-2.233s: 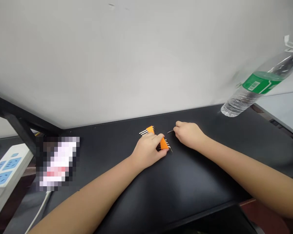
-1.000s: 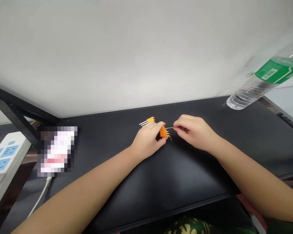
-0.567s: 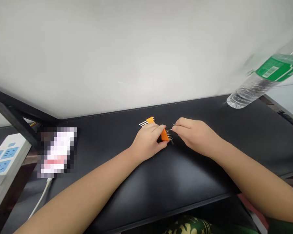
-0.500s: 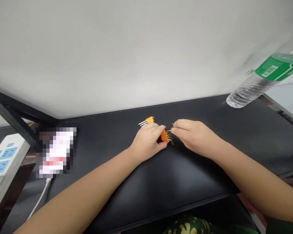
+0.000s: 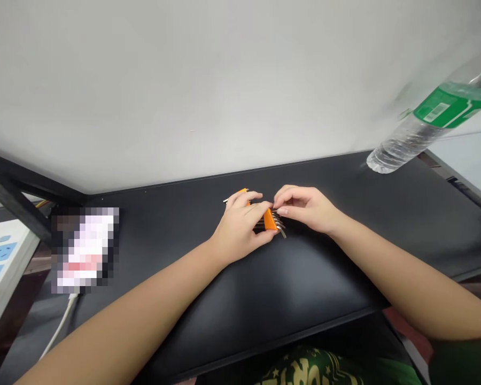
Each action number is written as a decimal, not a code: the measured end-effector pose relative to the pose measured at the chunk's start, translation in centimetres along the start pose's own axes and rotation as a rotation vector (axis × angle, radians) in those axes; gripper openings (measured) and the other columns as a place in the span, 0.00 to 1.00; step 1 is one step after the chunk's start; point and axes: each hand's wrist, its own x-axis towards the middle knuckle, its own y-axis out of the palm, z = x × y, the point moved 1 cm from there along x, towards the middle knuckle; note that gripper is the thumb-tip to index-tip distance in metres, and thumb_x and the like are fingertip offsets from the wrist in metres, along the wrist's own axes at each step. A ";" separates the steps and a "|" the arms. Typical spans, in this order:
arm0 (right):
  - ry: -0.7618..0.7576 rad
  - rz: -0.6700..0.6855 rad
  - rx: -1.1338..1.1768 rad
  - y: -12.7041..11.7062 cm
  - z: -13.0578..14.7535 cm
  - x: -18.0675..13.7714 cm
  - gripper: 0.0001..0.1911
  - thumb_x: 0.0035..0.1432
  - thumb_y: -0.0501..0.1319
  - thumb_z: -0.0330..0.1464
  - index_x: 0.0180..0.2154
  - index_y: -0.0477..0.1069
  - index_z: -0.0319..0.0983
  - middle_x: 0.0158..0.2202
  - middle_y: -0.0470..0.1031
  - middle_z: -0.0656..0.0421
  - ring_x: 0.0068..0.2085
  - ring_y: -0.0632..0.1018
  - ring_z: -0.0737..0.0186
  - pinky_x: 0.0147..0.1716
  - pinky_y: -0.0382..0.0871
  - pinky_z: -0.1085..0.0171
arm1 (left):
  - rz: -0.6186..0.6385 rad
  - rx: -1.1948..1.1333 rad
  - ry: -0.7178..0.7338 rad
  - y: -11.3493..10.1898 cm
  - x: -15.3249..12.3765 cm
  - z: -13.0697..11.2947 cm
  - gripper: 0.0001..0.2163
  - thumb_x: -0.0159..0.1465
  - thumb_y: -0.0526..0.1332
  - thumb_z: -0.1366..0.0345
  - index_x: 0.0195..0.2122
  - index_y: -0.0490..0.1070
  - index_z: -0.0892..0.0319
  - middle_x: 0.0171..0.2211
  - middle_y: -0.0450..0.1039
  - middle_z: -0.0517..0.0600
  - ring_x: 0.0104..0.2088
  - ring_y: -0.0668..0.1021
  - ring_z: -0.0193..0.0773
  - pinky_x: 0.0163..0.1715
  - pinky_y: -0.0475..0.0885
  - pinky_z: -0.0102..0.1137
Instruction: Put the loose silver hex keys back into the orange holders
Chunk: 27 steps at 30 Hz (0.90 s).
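My left hand grips an orange hex key holder between its fingers and thumb. Several bent metal hex keys stick out of the holder's right side, side by side. At the holder's upper end, the thumb and fingertips of my right hand are closed on a hex key, mostly hidden by the fingers. Beyond my left fingers lies a second orange piece with metal rods at its left, partly covered by that hand.
Both hands are over a black tabletop against a pale wall. A clear water bottle with a green label stands at the back right. On the left are a blurred-out phone with a white cable and a white power strip.
My right hand has moved in against the upper end of the holder, bringing its hex key there. My left fingers have lifted and spread slightly while still gripping. The view has shifted a little.
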 end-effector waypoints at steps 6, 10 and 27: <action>0.086 -0.008 0.262 0.4 0.0 -0.1 0.07 0.57 0.73 0.36 0.32 0.81 0.39 0.37 0.75 0.59 0.32 0.77 0.66 0.33 0.76 0.63 | -0.102 0.007 0.046 -0.3 0.0 -0.3 0.19 0.64 0.67 0.55 0.54 0.73 0.56 0.50 0.80 0.56 0.60 0.75 0.50 0.66 0.61 0.51; 0.133 -0.006 0.280 0.5 0.3 -0.1 0.08 0.57 0.73 0.37 0.32 0.81 0.39 0.35 0.76 0.59 0.31 0.77 0.66 0.33 0.75 0.62 | -0.086 0.007 0.040 -0.3 0.0 -0.3 0.19 0.65 0.65 0.56 0.56 0.72 0.54 0.51 0.80 0.55 0.60 0.75 0.50 0.67 0.61 0.51; 0.120 -0.063 -0.651 -2.8 0.1 0.1 0.09 0.64 0.63 0.36 0.37 0.80 0.39 0.35 0.77 0.57 0.34 0.75 0.62 0.38 0.69 0.62 | -0.069 0.012 0.069 -0.2 0.0 -0.1 0.20 0.65 0.66 0.58 0.58 0.70 0.55 0.48 0.80 0.55 0.53 0.79 0.48 0.62 0.67 0.50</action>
